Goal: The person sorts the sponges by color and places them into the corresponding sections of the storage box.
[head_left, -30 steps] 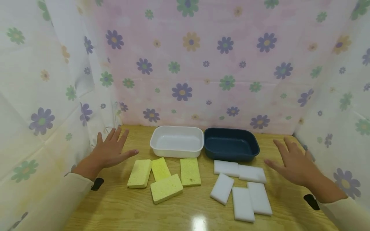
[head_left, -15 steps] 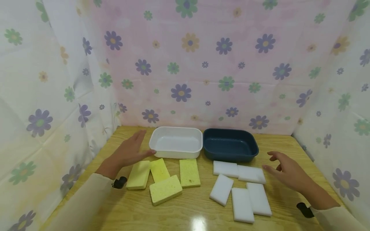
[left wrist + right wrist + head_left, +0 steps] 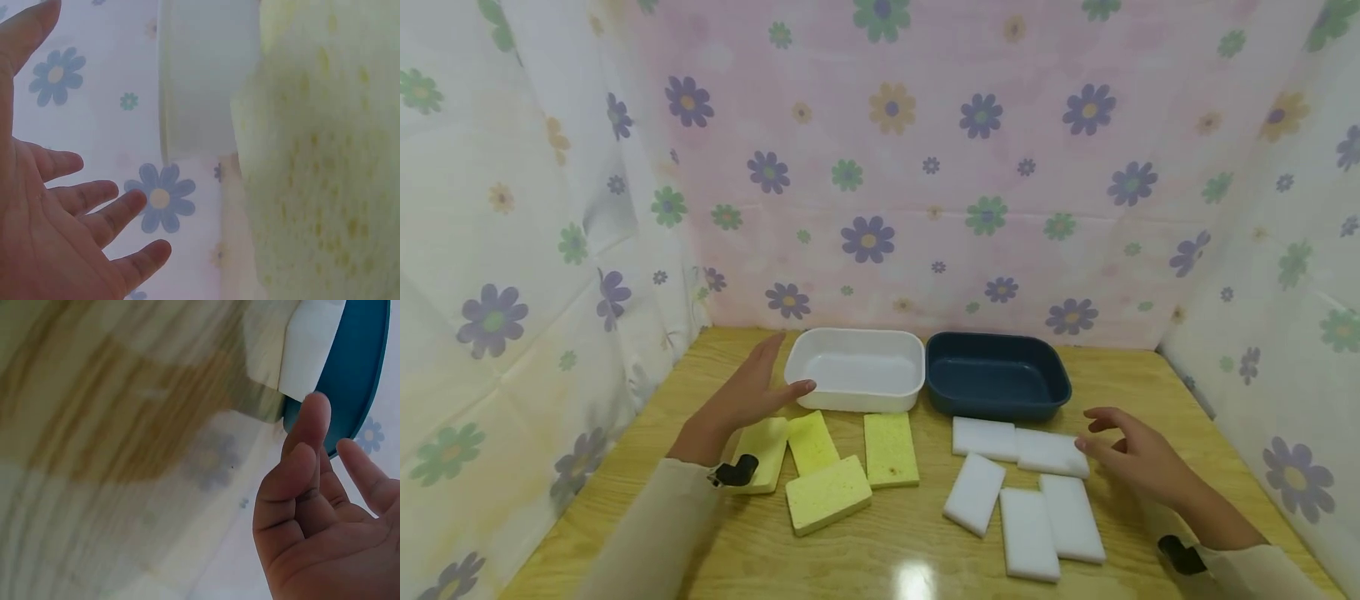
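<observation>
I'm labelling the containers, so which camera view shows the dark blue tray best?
The head view: the dark blue tray appears whole there, rim and inside both clear. The right wrist view catches only part, cut off at the top; the left wrist view shows none.

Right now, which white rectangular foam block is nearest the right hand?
The back row's right white block; only its end lies close by the right hand.
</observation>
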`<state>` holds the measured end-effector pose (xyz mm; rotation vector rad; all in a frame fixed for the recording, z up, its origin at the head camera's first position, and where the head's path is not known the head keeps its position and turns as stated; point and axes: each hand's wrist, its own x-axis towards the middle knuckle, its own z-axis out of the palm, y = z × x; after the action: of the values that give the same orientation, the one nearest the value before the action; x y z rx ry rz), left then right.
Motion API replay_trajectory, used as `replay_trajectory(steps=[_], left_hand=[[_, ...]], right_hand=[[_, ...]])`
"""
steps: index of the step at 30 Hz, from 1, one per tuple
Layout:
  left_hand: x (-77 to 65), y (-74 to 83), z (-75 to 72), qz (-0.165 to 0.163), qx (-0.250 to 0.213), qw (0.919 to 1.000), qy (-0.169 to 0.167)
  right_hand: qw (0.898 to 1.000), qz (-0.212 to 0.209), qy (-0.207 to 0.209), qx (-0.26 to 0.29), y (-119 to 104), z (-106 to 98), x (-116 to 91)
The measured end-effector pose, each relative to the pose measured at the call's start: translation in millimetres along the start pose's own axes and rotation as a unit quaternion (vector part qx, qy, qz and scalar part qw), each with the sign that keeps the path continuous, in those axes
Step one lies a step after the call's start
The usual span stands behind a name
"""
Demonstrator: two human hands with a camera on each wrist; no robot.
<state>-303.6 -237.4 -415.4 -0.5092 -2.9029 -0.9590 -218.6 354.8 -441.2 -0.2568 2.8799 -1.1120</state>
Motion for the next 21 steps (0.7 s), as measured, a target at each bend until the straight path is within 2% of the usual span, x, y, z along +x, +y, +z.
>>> replay_trajectory(steps=[4, 8, 12, 17, 21], left_hand=[[3.8, 0.3, 5.5, 0.004, -0.031, 0.9994, 0.013], [10.1, 0.8, 11.4, 0.039, -0.058, 0.9971, 0.032], [15.9, -2.0, 16.6, 0.060, -0.055, 0.9954, 0.050], [18.5, -8.9, 27.1, 0.020, -0.050, 0.9978, 0.039], [14.2, -7.9, 31.3, -0.006, -0.052, 0.9982, 0.029]], right_hand=[[1.000, -0.003, -0.006, 0.023, 2.5, 1.7, 2.3], [1.000, -0.003, -0.015, 0.021, 3.9, 3.0, 4.0], [0.999, -0.008, -0.032, 0.027, 4.4, 4.6, 6.8], [0.996, -0.023, -0.058, 0.059, 6.9, 3.3, 7.7], [0.988, -0.076, -0.088, 0.099, 15.2, -1.9, 7.2]])
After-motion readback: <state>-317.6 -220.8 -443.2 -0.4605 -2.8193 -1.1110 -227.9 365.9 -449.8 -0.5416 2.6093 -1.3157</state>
